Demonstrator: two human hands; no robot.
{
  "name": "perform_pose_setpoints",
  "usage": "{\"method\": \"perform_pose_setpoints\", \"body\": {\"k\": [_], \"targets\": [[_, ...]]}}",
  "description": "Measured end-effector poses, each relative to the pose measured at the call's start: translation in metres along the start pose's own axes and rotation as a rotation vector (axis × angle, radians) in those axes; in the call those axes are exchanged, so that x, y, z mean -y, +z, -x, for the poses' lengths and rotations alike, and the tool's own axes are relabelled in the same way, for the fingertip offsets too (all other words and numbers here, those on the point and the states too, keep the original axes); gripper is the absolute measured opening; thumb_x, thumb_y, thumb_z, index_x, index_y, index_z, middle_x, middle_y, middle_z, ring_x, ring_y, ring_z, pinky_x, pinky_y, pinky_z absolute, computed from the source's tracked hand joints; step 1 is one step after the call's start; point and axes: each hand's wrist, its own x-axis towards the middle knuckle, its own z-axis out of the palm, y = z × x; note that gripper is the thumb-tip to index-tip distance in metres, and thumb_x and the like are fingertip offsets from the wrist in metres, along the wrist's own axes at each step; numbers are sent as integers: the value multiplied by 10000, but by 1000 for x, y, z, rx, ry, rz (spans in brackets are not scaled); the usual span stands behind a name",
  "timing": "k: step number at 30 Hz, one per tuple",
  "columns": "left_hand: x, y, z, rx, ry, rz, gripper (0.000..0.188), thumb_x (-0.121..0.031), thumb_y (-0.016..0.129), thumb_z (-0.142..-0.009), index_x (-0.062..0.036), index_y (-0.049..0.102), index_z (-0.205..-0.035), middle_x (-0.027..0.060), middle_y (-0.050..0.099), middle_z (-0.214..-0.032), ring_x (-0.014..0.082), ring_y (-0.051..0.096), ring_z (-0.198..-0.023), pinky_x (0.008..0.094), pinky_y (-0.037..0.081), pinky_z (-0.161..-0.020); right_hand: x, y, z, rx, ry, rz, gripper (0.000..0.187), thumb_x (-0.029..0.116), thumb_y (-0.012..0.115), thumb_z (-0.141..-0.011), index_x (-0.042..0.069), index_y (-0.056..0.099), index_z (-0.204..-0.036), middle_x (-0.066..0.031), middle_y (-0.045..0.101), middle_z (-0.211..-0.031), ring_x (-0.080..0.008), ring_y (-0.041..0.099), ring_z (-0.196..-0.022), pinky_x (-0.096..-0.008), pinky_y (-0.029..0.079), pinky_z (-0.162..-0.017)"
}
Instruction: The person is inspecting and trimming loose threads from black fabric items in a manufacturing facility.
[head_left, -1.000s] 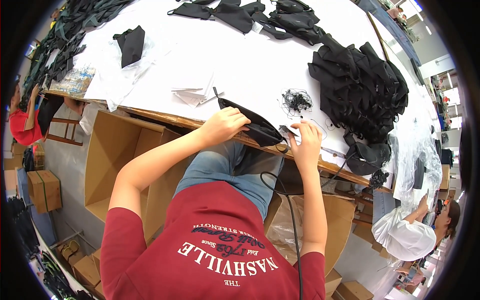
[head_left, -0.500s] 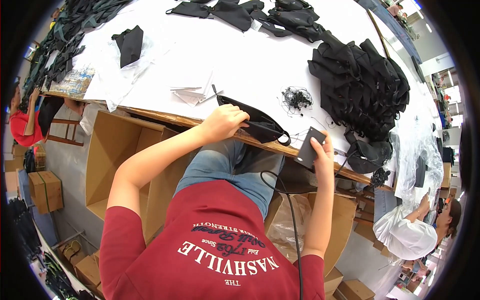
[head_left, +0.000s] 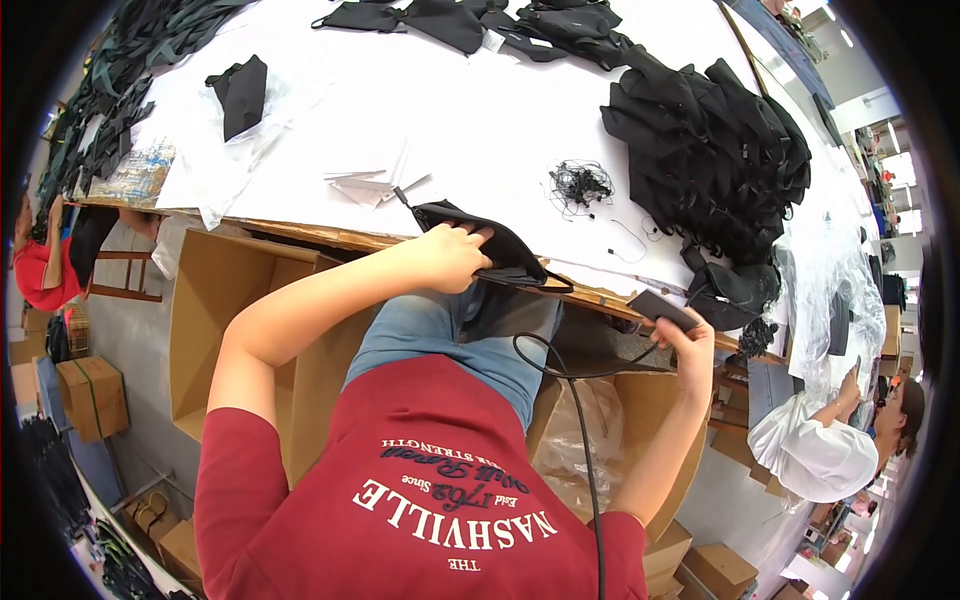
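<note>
At the table's front edge, my left hand [head_left: 452, 257] is closed on a black fabric pouch [head_left: 512, 250], its fingers partly inside the pouch's opening. A short cord with a tab sticks out of the pouch's left end, and a loop hangs at its right end. Farther right, my right hand [head_left: 688, 345] pinches a flat dark grey rectangular card [head_left: 663, 309] between thumb and fingers, apart from the pouch. The card is tilted, and its face shows only in part. Just beyond my right hand lies a rumpled black pouch [head_left: 735, 290].
A tangle of thin black strings [head_left: 580, 186] and a large heap of black pouches [head_left: 710, 150] lie on the white table [head_left: 450, 120]. White papers [head_left: 368, 186] rest left of my pouch. Below are open cardboard boxes [head_left: 235, 330] and a hanging black cable [head_left: 583, 440]. A co-worker in white [head_left: 815, 450] sits right.
My right hand has moved right with the card, away from the pouch, and the card has turned flatter. My left hand and the pouch have shifted slightly left.
</note>
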Motion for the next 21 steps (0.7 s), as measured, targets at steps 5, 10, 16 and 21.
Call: {"method": "perform_pose_setpoints", "body": {"k": [5, 10, 16, 21], "targets": [[-28, -39, -8, 32, 72, 371, 382, 19, 536, -710, -27, 485, -1086, 149, 586, -811, 328, 585, -846, 413, 478, -702, -5, 52, -21, -265, -36, -1235, 243, 265, 565, -897, 24, 598, -897, -83, 553, -815, -178, 485, -751, -278, 439, -691], [-59, -58, 10, 242, 124, 441, 343, -91, 553, -808, -70, 475, -1142, 147, 599, -798, 320, 606, -779, 406, 489, -641, -17, 90, -46, -44, 9, -1051, 301, 345, 516, -911, 93, 500, -747, 7, 383, -554, -94, 335, -491, -224, 268, -443], [-70, -69, 24, 160, 195, 576, 303, -95, 540, -818, -44, 465, -1108, 158, 604, -773, 335, 609, -741, 422, 483, -600, -11, 103, -52, -398, 211, -932, 322, 371, 512, -909, 125, 458, -707, 28, 295, -488, -77, 240, -392, -221, 187, -360], [-72, -79, 34, 226, 153, 568, 293, -123, 555, -842, -56, 479, -1117, 137, 593, -761, 315, 600, -755, 403, 478, -616, -9, 104, -49, -522, 201, -851, 253, 312, 586, -881, 124, 504, -733, 44, 391, -521, -60, 309, -405, -197, 224, -350]]}}
